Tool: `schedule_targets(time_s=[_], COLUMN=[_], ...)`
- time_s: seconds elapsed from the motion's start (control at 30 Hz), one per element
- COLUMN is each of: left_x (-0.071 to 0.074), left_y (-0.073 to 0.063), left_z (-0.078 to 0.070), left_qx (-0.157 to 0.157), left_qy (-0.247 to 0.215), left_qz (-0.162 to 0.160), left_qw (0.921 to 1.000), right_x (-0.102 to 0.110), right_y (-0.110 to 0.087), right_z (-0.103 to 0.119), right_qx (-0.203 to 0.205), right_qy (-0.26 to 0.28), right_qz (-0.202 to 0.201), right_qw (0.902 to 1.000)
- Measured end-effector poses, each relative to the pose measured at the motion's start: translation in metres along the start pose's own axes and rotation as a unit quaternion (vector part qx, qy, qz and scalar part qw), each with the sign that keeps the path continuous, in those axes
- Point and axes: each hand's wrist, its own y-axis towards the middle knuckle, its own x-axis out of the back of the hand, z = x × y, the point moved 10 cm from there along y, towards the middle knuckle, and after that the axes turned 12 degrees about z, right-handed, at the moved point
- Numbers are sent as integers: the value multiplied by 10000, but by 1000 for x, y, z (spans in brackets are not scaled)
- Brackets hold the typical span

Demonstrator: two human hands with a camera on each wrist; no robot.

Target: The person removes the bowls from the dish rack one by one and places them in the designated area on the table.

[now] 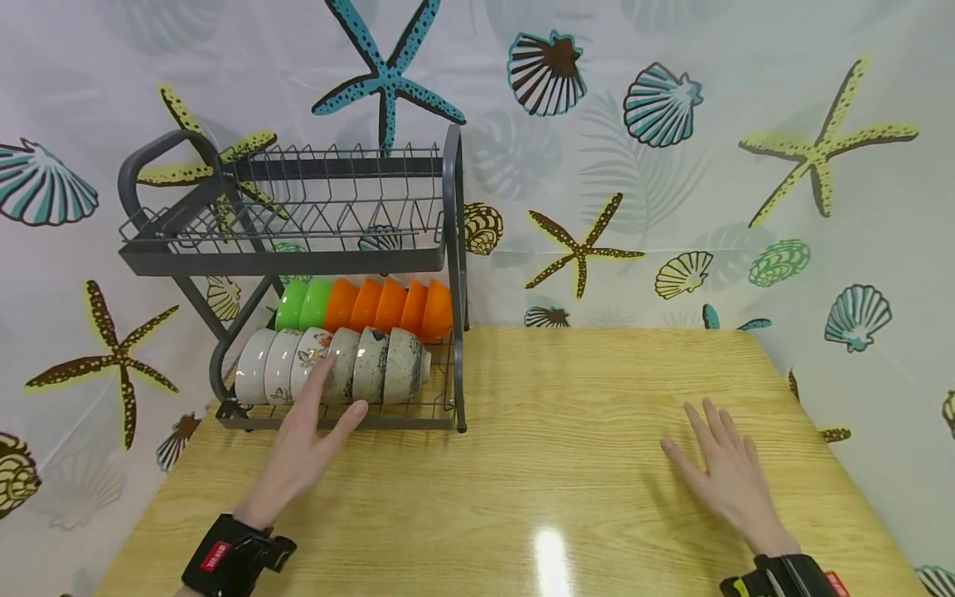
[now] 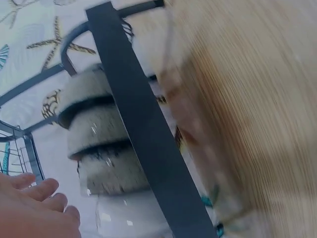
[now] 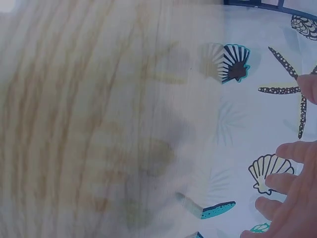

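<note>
My left hand (image 1: 302, 448) is in front of the two-tier dish rack (image 1: 339, 423), its fingers extended and holding nothing. In the head view its fingertips overlap the front row of bowls; whether they touch cannot be told. That row, standing on edge on the lower tier, runs from white bowls (image 1: 254, 369) through a flower-patterned bowl (image 1: 306, 356) to grey speckled bowls (image 1: 403, 365). Behind stand two green bowls (image 1: 291, 307) and several orange bowls (image 1: 366, 303). My right hand (image 1: 727, 477), fingers spread and nothing in it, is over the right side of the wooden table (image 1: 567, 431).
The rack's upper tier (image 1: 298, 264) is a wire shelf with plate slots. A curtain (image 1: 597, 182) printed with starfish and shells hangs behind the table. Both wrists wear black straps (image 1: 231, 560). Light glares off the table near its front.
</note>
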Motion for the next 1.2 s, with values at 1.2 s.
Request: schedule_targets(time_s=[1.2], left_x=[-43], left_y=[44], left_z=[-9], left_qx=[481], left_qy=[-2888], left_qz=[882], left_qw=[9521], right_x=[-5], right_y=[2], right_z=[34], right_qx=[480], right_qy=[1680], right_qz=[175], right_qw=[9845])
